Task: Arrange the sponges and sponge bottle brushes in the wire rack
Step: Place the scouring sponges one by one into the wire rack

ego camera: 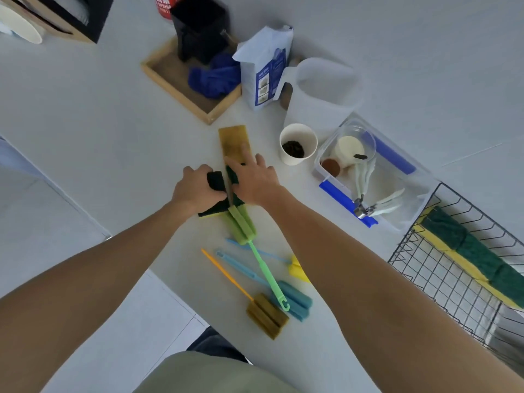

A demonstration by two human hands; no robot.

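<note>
My left hand (197,188) grips a green-and-yellow sponge (216,180) on the white table. My right hand (252,180) lies on a second green sponge (232,173), fingers spread, beside a long yellowish-brown sponge (234,141). Just below them lies a green bottle brush (256,258). Nearer me are an orange-handled brush with a brown sponge head (266,314), a blue brush (293,300) and a brush with a yellow head (296,269). The black wire rack (442,282) at the right holds several green-and-yellow sponges (467,251) in a row.
A clear plastic box with blue clips (397,199) holds cups and measuring spoons. Behind it stand a paper cup (297,143), a translucent jug (326,92), a white bag (266,66) and a wooden tray (175,80) with a black pot and blue cloth.
</note>
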